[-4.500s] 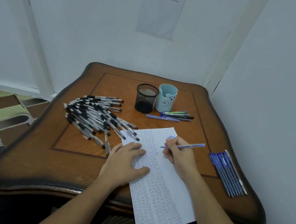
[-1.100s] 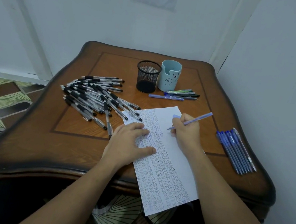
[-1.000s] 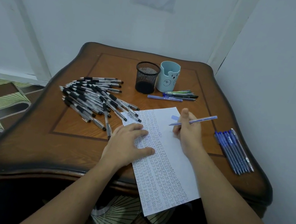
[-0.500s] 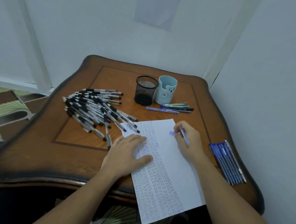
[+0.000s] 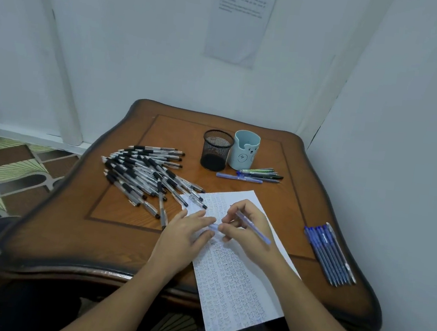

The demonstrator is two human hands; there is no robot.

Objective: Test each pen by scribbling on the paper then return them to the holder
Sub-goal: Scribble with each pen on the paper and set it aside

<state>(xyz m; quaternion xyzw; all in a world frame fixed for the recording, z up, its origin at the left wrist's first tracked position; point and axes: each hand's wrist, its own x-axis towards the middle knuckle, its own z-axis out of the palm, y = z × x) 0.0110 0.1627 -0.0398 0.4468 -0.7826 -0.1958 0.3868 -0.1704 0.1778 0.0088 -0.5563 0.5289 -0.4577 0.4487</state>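
A paper [image 5: 237, 284] thick with blue scribble lies on the wooden desk [image 5: 70, 229], overhanging its near edge. Above it, the right hand [image 5: 247, 233] curls its fingers round a pale blue pen [image 5: 255, 228]. The left hand [image 5: 183, 233] meets a small blue cap [image 5: 214, 227] at its fingertips. Whether they pinch it or merely touch it, the blur hides.

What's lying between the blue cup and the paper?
A lilac pen lies on the table between cup and paper, seen in the head view.
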